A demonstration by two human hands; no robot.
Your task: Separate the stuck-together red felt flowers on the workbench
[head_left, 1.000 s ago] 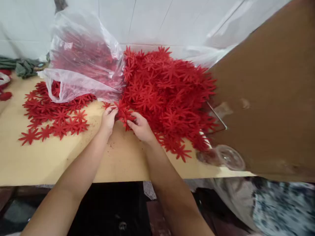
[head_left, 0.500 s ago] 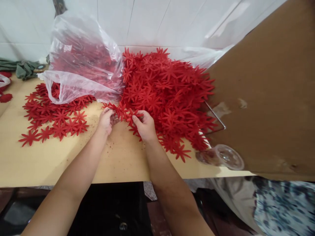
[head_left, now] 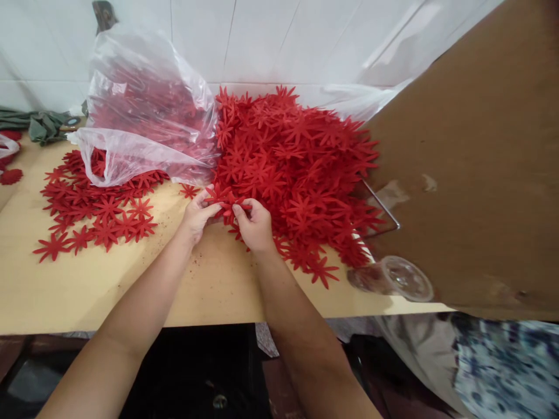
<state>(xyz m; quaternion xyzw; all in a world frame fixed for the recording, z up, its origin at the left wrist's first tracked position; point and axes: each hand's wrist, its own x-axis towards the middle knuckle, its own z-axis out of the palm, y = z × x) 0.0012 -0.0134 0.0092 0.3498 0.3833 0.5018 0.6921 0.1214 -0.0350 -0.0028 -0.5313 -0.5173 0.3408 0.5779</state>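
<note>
My left hand (head_left: 198, 216) pinches a red flower-shaped cutout (head_left: 218, 195) between thumb and fingers. Close beside it, my right hand (head_left: 254, 224) is closed with its thumb pressed on red petals at the same spot; whether both hold one cutout or two stacked ones I cannot tell. Just behind and to the right rises a large heap of red flower cutouts (head_left: 297, 157). A single red cutout (head_left: 189, 191) lies on the table behind my left hand. Further left, a flatter pile of the same cutouts (head_left: 105, 212) spreads over the table.
A clear plastic bag (head_left: 148, 110) full of red cutouts leans against the white wall (head_left: 262, 41). A large cardboard sheet (head_left: 471, 169) stands at the right, with a clear plastic cup (head_left: 404, 279) lying before it. Green cloth (head_left: 48, 123) sits at the far left of the table (head_left: 209, 291).
My left hand has moved slightly right, closer to my right hand, and its thumb now presses on a red cutout. One cutout now lies separate on the table behind it.
</note>
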